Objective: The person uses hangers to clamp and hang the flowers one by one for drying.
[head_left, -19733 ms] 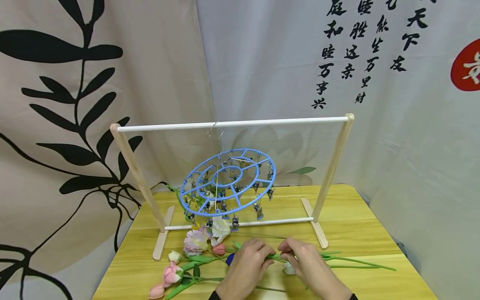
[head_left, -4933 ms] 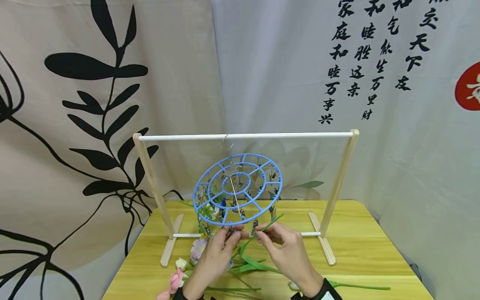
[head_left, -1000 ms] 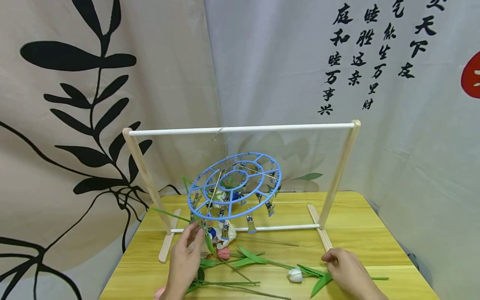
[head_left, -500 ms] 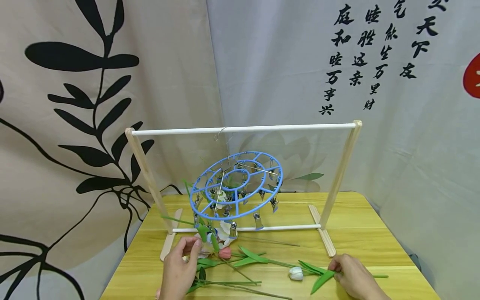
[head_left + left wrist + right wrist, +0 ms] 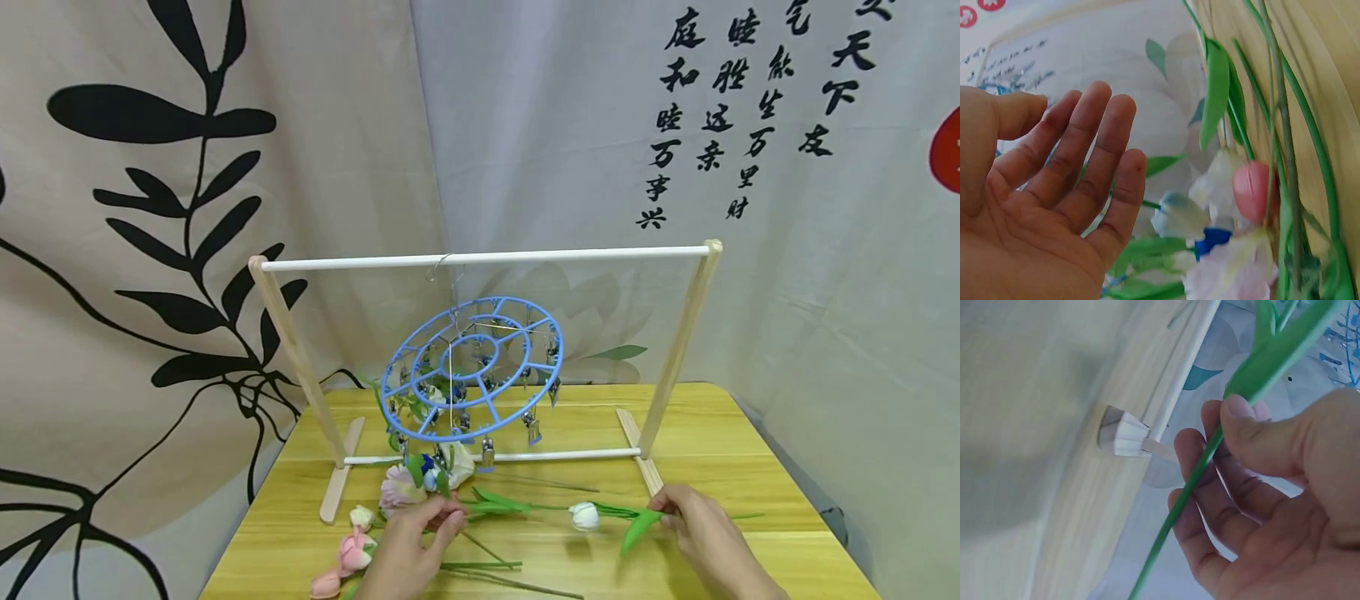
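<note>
Above the desk [image 5: 585,421], the right hand [image 5: 705,533] pinches a tulip [image 5: 585,517], stem crosswise, bloom left of that grip, pointing towards the relaxed, empty left hand [image 5: 416,542].

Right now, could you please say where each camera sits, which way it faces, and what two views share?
Head: on the person's head, facing forward and down at the round, spoked blue hanger; left hand and right hand show.
Left wrist: on that wrist, facing past the left hand's palm toward a ruffled pale-pink flower; only that hand shows.
Right wrist: on that wrist, facing the slender green stem the right hand pinches; only that hand shows.
Shared: head and left wrist both show that flower.
</note>
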`<state>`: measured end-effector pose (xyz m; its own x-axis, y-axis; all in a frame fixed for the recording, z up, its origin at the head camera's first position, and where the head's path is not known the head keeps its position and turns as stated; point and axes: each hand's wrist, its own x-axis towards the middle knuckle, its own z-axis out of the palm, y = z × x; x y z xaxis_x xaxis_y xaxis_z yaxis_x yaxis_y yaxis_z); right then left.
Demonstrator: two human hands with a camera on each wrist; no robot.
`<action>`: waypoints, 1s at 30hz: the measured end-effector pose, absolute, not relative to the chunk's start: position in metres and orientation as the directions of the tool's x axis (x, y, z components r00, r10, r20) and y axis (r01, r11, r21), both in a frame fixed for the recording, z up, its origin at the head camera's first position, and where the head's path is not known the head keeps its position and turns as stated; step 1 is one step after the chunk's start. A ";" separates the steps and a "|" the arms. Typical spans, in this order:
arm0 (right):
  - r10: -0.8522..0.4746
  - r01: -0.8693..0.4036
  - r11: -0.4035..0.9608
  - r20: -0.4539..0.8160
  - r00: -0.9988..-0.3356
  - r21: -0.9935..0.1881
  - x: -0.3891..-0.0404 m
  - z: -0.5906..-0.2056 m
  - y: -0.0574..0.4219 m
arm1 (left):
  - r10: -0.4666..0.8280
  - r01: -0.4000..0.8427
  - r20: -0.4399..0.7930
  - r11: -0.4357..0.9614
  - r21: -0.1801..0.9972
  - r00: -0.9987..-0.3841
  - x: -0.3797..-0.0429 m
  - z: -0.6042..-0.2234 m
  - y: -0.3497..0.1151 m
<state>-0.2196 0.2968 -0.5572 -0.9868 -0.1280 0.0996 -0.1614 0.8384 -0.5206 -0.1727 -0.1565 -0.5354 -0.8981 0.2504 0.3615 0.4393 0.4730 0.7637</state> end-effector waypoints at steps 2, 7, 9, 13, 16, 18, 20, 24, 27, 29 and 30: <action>-0.138 -0.177 0.838 0.114 -0.984 -0.516 -0.220 -0.553 0.297 | 0.287 0.462 0.366 0.454 0.762 -0.885 -0.174 -0.535 -0.150; -0.147 -0.189 0.832 0.121 -0.982 -0.522 -0.220 -0.549 0.299 | 0.315 0.480 0.369 0.444 0.757 -0.874 -0.175 -0.533 -0.137; -0.150 -0.193 0.825 0.124 -0.981 -0.532 -0.219 -0.548 0.299 | 0.318 0.479 0.366 0.448 0.755 -0.875 -0.175 -0.532 -0.133; -0.152 -0.204 0.814 0.139 -0.978 -0.543 -0.218 -0.547 0.298 | 0.337 0.450 0.322 0.438 0.778 -0.885 -0.178 -0.529 -0.125; -0.152 -0.218 0.807 0.163 -0.975 -0.548 -0.217 -0.546 0.297 | 0.360 0.448 0.306 0.428 0.785 -0.881 -0.182 -0.527 -0.120; -0.151 -0.230 0.800 0.185 -0.971 -0.555 -0.216 -0.545 0.295 | 0.369 0.465 0.318 0.433 0.772 -0.873 -0.184 -0.526 -0.116; -0.159 -0.248 0.794 0.203 -0.966 -0.556 -0.214 -0.545 0.293 | 0.369 0.471 0.322 0.452 0.757 -0.872 -0.186 -0.525 -0.114; -0.172 -0.270 0.782 0.220 -0.960 -0.562 -0.211 -0.545 0.289 | 0.347 0.453 0.311 0.484 0.749 -0.885 -0.188 -0.522 -0.111; -0.165 -0.275 0.776 0.239 -0.957 -0.568 -0.211 -0.545 0.286 | 0.326 0.434 0.304 0.483 0.760 -0.895 -0.188 -0.521 -0.109; -0.159 -0.285 0.772 0.261 -0.952 -0.568 -0.211 -0.544 0.285 | 0.316 0.430 0.307 0.482 0.763 -0.898 -0.187 -0.521 -0.109; -0.159 -0.294 0.771 0.276 -0.948 -0.565 -0.211 -0.544 0.284 | 0.314 0.429 0.307 0.479 0.766 -0.898 -0.187 -0.521 -0.108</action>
<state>-0.2107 0.2840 -0.5441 -0.9479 -0.1592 0.2759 -0.2939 0.7709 -0.5650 -0.1872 -0.1082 -0.5208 -0.8983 0.3139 0.3075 0.4294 0.4786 0.7659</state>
